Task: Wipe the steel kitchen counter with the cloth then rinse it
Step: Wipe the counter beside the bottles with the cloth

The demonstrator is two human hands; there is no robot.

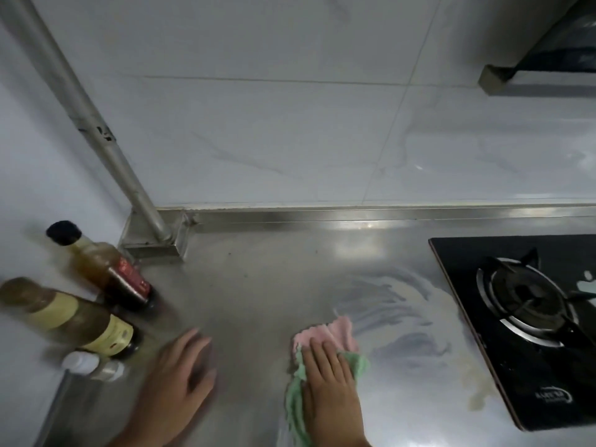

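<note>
Right hand (329, 382) presses cloth (342, 330) (stove (461, 269) edge near).

On my feed the only body in view is a pair of hands with the forearms behind them, cut off by the bottom edge. The left hand (180, 379) is smeared by motion blur, so I make out its broad back and the soft outline of its fingers, nothing finer. The right hand (329, 385) is sharper: four slim fingers (317, 353) with rounded tips and faint creases at the knuckles; the nails are too small for me to resolve. Both hands are bare, and both wrists run bare into the forearms as far as the frame shows them.
</note>
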